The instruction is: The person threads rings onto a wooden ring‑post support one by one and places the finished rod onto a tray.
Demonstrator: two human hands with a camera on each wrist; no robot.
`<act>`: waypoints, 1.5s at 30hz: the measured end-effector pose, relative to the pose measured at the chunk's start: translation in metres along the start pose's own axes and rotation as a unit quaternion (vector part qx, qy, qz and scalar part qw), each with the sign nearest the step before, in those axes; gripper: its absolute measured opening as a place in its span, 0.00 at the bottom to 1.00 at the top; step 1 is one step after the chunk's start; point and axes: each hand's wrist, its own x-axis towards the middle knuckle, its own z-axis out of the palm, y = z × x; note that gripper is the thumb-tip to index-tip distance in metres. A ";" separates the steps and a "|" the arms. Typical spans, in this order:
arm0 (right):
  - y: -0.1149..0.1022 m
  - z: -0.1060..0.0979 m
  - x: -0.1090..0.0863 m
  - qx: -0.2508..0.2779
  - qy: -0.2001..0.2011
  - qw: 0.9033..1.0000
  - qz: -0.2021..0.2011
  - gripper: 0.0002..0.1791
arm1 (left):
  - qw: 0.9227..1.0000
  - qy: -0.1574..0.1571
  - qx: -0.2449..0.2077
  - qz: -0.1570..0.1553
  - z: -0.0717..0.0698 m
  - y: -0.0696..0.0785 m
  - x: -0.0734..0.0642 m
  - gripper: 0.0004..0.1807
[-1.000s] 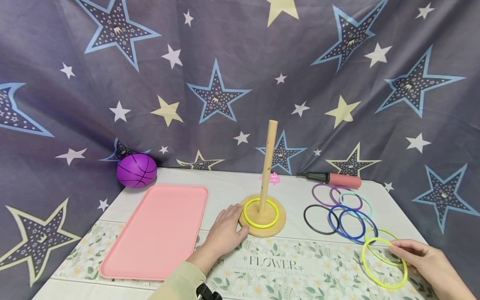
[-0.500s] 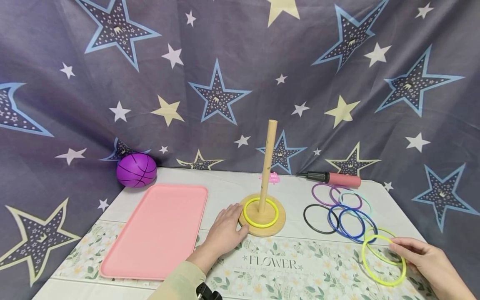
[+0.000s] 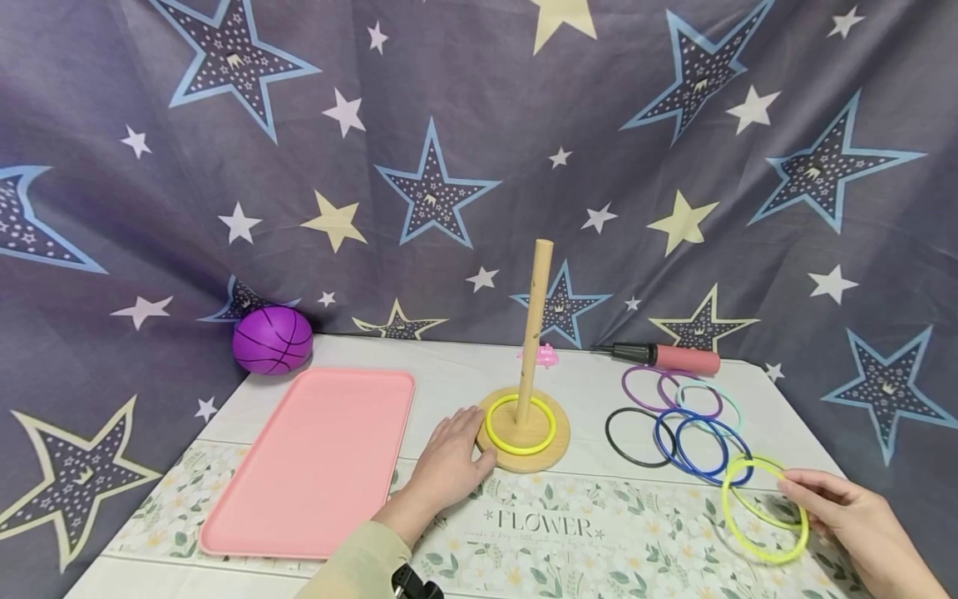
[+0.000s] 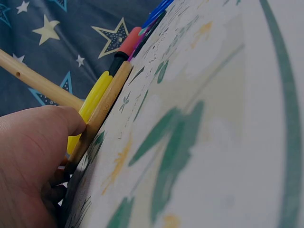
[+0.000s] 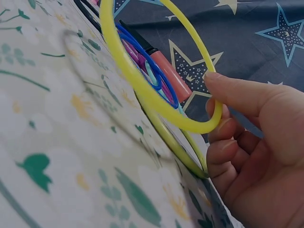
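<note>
My right hand (image 3: 853, 512) pinches a yellow ring (image 5: 137, 90) by its right side, thumb against the fingers. The ring stands tilted just over the floral cloth, overlapping a second yellow-green ring (image 3: 767, 512) that lies behind it. At the middle of the table is a wooden ring-toss stand (image 3: 533, 333), its post upright on a round base (image 3: 550, 453). Another yellow ring (image 3: 553, 424) lies flat around the foot of the post. My left hand (image 3: 447, 466) holds the base at its left edge; the thumb (image 4: 73, 121) lies against the rim, and the other fingers are partly hidden.
Right of the stand lie a black ring (image 3: 612, 441), blue rings (image 3: 659, 437), purple rings (image 3: 624, 383) and a mint ring (image 3: 741, 408). Behind them is a red-and-black pump (image 3: 684, 359). A pink tray (image 3: 322, 457) and purple ball (image 3: 273, 339) are left; a small pink toy (image 3: 549, 356) sits behind the post.
My right hand and its yellow ring have risen slightly, and the ring now overlaps the one behind it more closely. The left hand and the stand have stayed in place.
</note>
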 end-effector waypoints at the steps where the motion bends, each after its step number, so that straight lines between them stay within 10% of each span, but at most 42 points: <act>1: -0.001 0.000 0.000 0.002 0.004 1.000 -0.002 0.34 | 1.000 0.000 0.000 0.000 0.000 0.000 0.000 0.39; 17: -0.016 -0.001 -0.005 0.055 0.037 0.997 -0.050 0.06 | 1.000 0.004 0.002 0.007 0.002 -0.002 0.000 0.39; 25: -0.032 0.000 -0.009 0.168 0.038 0.981 -0.095 0.05 | 1.000 0.003 0.001 0.005 0.002 -0.003 0.000 0.39; 45: -0.103 0.011 -0.009 0.234 -0.045 0.947 -0.217 0.11 | 1.000 0.004 -0.003 0.005 -0.001 0.000 -0.002 0.38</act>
